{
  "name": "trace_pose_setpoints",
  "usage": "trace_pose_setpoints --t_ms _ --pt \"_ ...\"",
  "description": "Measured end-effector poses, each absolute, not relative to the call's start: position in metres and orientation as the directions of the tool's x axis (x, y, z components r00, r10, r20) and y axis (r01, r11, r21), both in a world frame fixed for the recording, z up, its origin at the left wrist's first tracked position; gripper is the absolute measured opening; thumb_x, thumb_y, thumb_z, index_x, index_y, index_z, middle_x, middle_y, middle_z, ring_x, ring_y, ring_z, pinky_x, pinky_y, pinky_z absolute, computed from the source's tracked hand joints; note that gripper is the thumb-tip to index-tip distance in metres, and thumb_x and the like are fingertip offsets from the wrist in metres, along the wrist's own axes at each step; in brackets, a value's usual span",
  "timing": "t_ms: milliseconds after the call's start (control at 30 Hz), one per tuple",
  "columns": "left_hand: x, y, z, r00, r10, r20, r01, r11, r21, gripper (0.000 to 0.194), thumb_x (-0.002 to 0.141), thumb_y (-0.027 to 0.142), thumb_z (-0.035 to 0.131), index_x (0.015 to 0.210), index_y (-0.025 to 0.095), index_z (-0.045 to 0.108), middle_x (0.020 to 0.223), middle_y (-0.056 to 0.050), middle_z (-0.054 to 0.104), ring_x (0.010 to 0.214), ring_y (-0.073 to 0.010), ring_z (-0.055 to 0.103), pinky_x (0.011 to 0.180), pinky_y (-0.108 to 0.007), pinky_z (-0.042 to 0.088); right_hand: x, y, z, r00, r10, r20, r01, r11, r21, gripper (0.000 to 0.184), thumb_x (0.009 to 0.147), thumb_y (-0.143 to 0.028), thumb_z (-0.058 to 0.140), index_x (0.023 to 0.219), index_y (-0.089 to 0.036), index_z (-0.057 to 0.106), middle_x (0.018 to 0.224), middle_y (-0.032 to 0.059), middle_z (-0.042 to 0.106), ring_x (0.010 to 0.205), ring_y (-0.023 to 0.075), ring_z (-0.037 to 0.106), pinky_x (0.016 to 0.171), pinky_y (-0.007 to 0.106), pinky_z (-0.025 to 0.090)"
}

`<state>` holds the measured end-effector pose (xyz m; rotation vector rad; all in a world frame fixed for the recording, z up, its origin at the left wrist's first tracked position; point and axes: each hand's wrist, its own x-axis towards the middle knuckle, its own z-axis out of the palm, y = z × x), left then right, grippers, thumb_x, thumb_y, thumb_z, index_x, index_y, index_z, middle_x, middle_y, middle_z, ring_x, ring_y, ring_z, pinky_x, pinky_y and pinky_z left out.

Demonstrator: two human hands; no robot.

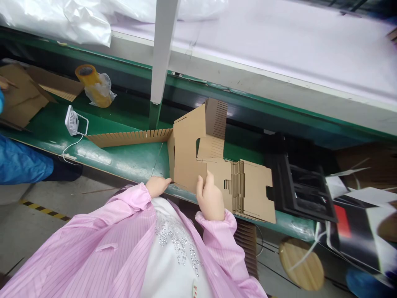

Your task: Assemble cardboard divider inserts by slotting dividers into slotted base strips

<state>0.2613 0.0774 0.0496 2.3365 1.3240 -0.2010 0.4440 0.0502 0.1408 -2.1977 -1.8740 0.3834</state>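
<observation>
The slotted cardboard divider (189, 145) stands at the near edge of the green surface (130, 165), directly in front of me, and its main panel faces me. My right grip (211, 198) is narrow, with the fingers and thumb closed on the divider's lower edge. My left grip (157, 186) is further left, its fingers against the divider's lower corner. I can't tell whether that hand is pinching or only touching.

A long comb-slotted strip (128, 138) runs left from the divider, its long axis roughly following the surface edge and its slots along the top. A short slotted panel (216, 118) points up and away from me at the divider's far side. To the right, a flat slotted cardboard stack (252, 190) lies against the divider, with its lower corner at the near edge and a black tray (299, 178) just beside it.

Beyond the strip's left end sit a small white fan (72, 120), a tape roll in a plastic bag (94, 89) and flattened cardboard (21, 95). Another person's blue sleeve (21, 161) is near that cardboard. A white upright post (161, 45) rises just behind the strip.
</observation>
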Motion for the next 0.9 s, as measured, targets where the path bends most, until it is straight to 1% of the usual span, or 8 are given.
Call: trace_pose_setpoints --t_ms 133,267,367,533,733,900 --pt "0.261 0.078 0.048 0.538 0.775 -0.332 0.837 -0.442 0.324 0.029 0.097 0.023 0.035 0.113 0.018 0.059 0.083 -0.012 0.071 0.077 -0.0272 0.069 0.066 -0.036 0.049 0.442 0.054 0.144 0.150 0.987 -0.052 0.946 -0.159 -0.281 0.047 0.096 -0.033 0.030 0.131 -0.004 0.044 0.069 0.0115 0.067 0.057 0.0216 0.061 0.049 0.025 0.024" --pt "0.260 0.078 0.047 0.549 0.774 -0.315 0.828 -0.450 0.335 0.028 0.096 0.023 0.037 0.112 0.018 0.059 0.082 -0.012 0.071 0.076 -0.0262 0.069 0.067 -0.035 0.049 0.434 0.059 0.143 0.152 0.982 -0.109 0.965 -0.171 -0.201 0.044 0.097 -0.030 0.035 0.132 -0.005 0.044 0.069 0.0110 0.067 0.057 0.0203 0.062 0.049 0.024 0.025" --pt "0.260 0.078 0.047 0.559 0.763 -0.324 0.823 -0.466 0.325 0.027 0.096 0.023 0.037 0.111 0.018 0.059 0.082 -0.011 0.071 0.076 -0.0257 0.069 0.067 -0.034 0.050 0.423 0.060 0.141 0.137 0.983 -0.125 0.976 -0.155 -0.152 0.042 0.098 -0.029 0.036 0.131 -0.006 0.044 0.067 0.0098 0.067 0.057 0.0194 0.063 0.048 0.024 0.025" --pt "0.261 0.078 0.048 0.567 0.764 -0.308 0.817 -0.472 0.332 0.025 0.095 0.022 0.039 0.110 0.016 0.059 0.081 -0.012 0.071 0.075 -0.0248 0.068 0.066 -0.033 0.050 0.401 0.064 0.133 0.147 0.976 -0.164 0.983 -0.162 -0.086 0.039 0.098 -0.027 0.036 0.132 -0.009 0.044 0.071 0.0085 0.069 0.059 0.0178 0.065 0.045 0.023 0.022" --pt "0.261 0.077 0.047 0.573 0.753 -0.322 0.815 -0.483 0.320 0.026 0.095 0.023 0.039 0.110 0.017 0.059 0.082 -0.012 0.071 0.075 -0.0270 0.069 0.064 -0.035 0.050 0.391 0.071 0.119 0.123 0.964 -0.235 0.989 -0.138 -0.048 0.040 0.099 -0.027 0.034 0.134 -0.010 0.042 0.074 0.0089 0.070 0.063 0.0185 0.067 0.044 0.024 0.021" --pt "0.261 0.076 0.046 0.573 0.753 -0.323 0.814 -0.475 0.334 0.026 0.096 0.024 0.038 0.111 0.018 0.059 0.086 -0.011 0.072 0.076 -0.0259 0.069 0.064 -0.034 0.051 0.390 0.072 0.114 0.131 0.960 -0.247 0.990 -0.141 -0.024 0.042 0.099 -0.028 0.032 0.136 -0.009 0.041 0.077 0.0099 0.071 0.065 0.0187 0.068 0.045 0.023 0.026"
